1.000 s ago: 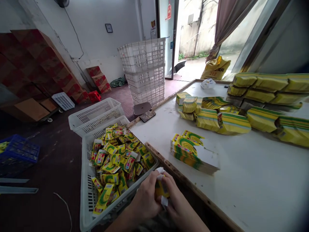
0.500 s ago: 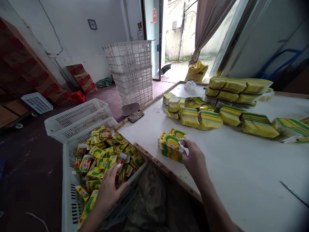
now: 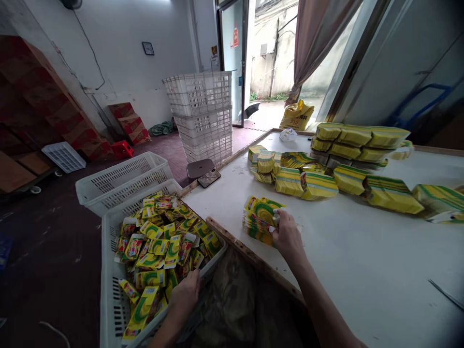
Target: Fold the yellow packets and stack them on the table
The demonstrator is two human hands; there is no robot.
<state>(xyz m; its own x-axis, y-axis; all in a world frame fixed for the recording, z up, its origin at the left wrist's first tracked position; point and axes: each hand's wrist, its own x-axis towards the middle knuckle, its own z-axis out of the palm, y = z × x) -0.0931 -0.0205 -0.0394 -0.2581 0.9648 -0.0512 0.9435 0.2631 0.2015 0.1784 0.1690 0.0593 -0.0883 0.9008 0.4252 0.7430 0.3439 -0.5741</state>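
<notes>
My right hand is closed at the right end of a short row of flat yellow-and-green cartons, its fingertips on their white flaps. The row rests on the white table near its wooden edge. My left hand is at the near right rim of a white plastic crate, its fingers curled inward; whether it grips the rim or something else is hidden. Many small yellow cartons lie in a loose heap inside this crate, some with white flaps showing.
Bundles of yellow cartons line the table's far side, with a stacked pile behind. A phone lies at the table corner beside a brown stool. Stacked white crates stand near the doorway. Metal tweezers or scissors lie at right.
My left hand has moved from above the heaped cartons toward the crate's near right rim, and its spread fingers have curled. My right hand stays at the carton row. The view has tilted slightly.
</notes>
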